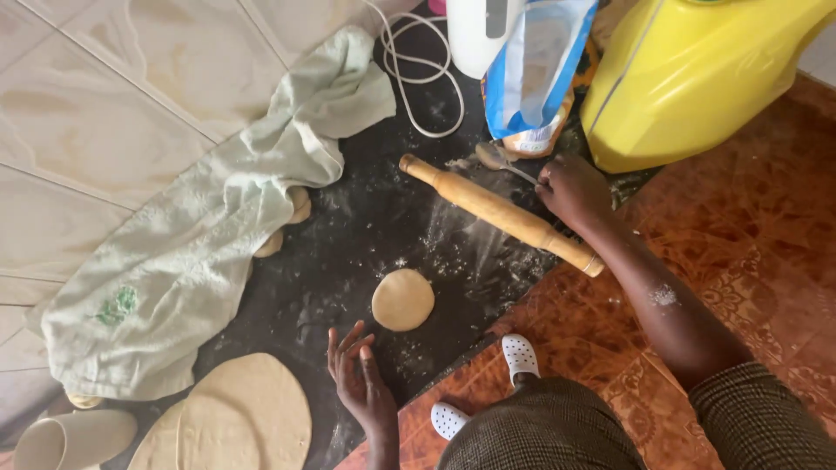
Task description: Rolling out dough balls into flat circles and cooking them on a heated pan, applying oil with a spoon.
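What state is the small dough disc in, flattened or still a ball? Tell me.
Flattened: the dough disc lies as a thick round on the dark counter, not yet thin like the rolled sheets.

A dough disc (402, 299) lies at frame centre on the counter (366, 218), the rolling pin (501, 214) upper right of it (flour bag (535, 74) above), rolled flatbreads (248, 418) lower left, cloth (209, 226) left.

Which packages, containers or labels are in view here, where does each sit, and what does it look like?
Flour bag: top centre behind the rolling pin, blue and white, open, slumped.
Yellow jerrycan: top right, large, glossy plastic.
White appliance: top centre, left of the bag, with a white cord.
No screens or signs visible.
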